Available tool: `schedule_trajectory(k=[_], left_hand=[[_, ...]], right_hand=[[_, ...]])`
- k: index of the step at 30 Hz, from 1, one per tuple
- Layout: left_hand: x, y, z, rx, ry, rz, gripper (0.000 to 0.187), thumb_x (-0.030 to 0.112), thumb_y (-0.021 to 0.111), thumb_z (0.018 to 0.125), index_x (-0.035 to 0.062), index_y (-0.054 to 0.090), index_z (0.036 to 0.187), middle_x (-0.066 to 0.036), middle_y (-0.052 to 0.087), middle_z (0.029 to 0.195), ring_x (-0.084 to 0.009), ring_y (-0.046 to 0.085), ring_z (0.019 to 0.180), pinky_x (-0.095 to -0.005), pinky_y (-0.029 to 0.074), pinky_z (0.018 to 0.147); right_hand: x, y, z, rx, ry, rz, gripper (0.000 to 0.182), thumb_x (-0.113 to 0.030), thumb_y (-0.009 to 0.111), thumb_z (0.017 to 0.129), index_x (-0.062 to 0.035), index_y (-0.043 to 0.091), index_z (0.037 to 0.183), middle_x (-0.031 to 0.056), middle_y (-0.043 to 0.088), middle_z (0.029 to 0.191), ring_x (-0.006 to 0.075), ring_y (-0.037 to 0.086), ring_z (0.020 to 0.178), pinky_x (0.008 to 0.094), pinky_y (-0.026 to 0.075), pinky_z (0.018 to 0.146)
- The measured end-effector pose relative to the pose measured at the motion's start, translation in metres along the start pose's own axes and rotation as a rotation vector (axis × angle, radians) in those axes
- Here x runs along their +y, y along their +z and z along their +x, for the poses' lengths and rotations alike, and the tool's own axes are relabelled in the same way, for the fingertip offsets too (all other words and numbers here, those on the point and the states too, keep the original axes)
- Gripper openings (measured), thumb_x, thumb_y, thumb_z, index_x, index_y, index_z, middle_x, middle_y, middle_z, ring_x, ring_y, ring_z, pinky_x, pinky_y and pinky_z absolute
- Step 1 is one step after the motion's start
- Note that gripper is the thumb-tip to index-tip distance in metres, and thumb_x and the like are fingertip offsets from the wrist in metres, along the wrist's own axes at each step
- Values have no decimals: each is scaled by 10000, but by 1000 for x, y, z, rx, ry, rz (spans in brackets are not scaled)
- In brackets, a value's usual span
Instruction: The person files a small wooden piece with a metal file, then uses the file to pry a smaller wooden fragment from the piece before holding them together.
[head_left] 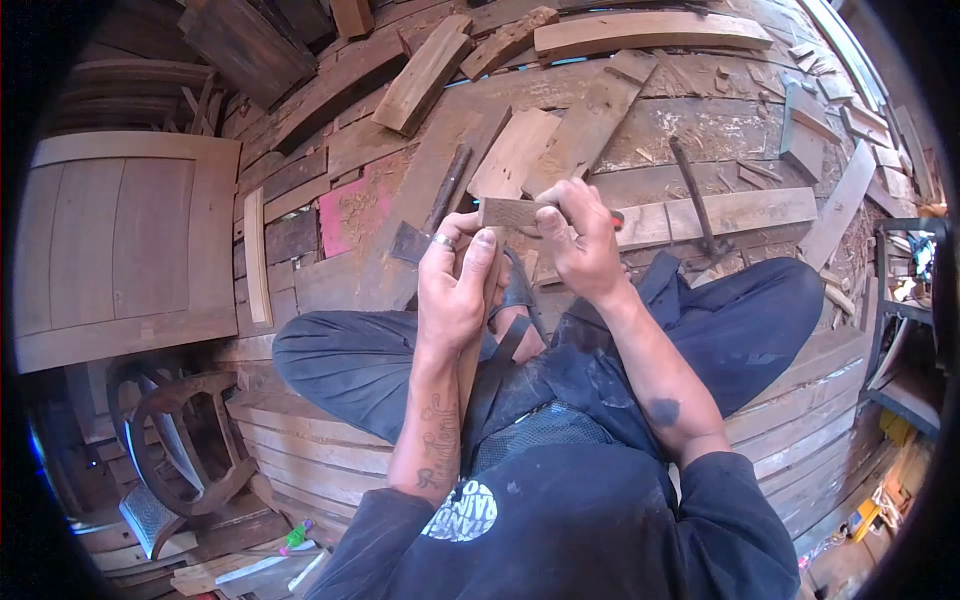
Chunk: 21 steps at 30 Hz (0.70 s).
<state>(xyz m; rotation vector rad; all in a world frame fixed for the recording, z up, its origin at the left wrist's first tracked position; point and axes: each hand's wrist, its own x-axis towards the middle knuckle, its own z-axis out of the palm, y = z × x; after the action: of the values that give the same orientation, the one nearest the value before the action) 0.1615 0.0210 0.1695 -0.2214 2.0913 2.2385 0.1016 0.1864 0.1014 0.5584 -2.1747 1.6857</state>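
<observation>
In front of my chest, my left hand (455,285) is closed around a narrow wooden strip (467,370), which runs down along my forearm. My right hand (583,240) pinches a small wooden block (512,212) between thumb and fingers. The block lies across the upper end of the strip, its left end right by my left fingertips. A small red tip (617,220) shows beside my right hand; the rest of it is hidden. Just beyond my left hand lies a tool with a flat dark metal head (409,243) and a dark handle (447,190).
A hammer (692,195) lies on the plank floor to the right. Several boards and offcuts, including a long plank (650,35), are spread ahead among wood chips. At left are a wooden panel (125,235) and a curved wooden frame (185,440); a dark rack (905,320) stands at right.
</observation>
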Motion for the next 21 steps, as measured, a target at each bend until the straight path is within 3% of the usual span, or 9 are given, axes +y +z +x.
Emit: schedule_trajectory(k=[2,5,8,12,15,19,21], left_hand=[[-3,-1,0,5,-31,3,214,207,563,1090,27,604,1199,-11,612,778,-58,539,632,-221,432,557],[2,-3,0,-20,5,28,217,196,536,1098,16,602,1199,-24,616,788,-70,555,635,-230,479,581],[4,-8,0,46,97,-52,283,187,496,1108,-28,584,1270,-99,641,901,-105,582,621,-235,453,494],[10,-11,-2,39,83,-74,336,187,465,1117,-37,579,1340,-124,646,964,-130,612,657,-236,478,512],[14,-10,-4,-6,58,-64,349,218,464,1127,-18,579,1355,-95,693,910,-119,638,682,-247,537,601],[13,-7,0,0,67,-100,271,167,442,1125,-16,562,1284,-125,643,915,-123,573,586,-235,451,467],[12,-9,0,5,81,-107,243,176,478,1116,-3,578,1249,-102,662,888,-103,590,614,-225,456,479]], right_hand=[[-15,-1,7,32,-3,75,349,-358,632,1008,-41,619,862,99,582,773,298,547,776,397,397,752],[8,7,-9,-33,-38,-64,349,-352,617,1028,-40,628,871,110,587,769,309,547,750,401,401,721],[28,6,-24,-59,321,116,385,-365,564,1078,-24,602,902,94,577,801,231,566,734,378,471,693],[1,-3,-1,15,336,466,434,-402,480,1118,-10,554,947,30,518,905,79,543,845,291,576,730],[-6,0,-4,61,309,486,409,-369,500,1115,-8,575,936,53,531,858,117,548,806,322,536,712],[0,5,-13,6,214,269,381,-343,554,1080,-9,603,905,103,557,802,244,551,781,378,453,734],[-4,10,-10,2,140,263,372,-343,579,1057,-13,616,890,125,567,783,309,538,782,397,413,747]])
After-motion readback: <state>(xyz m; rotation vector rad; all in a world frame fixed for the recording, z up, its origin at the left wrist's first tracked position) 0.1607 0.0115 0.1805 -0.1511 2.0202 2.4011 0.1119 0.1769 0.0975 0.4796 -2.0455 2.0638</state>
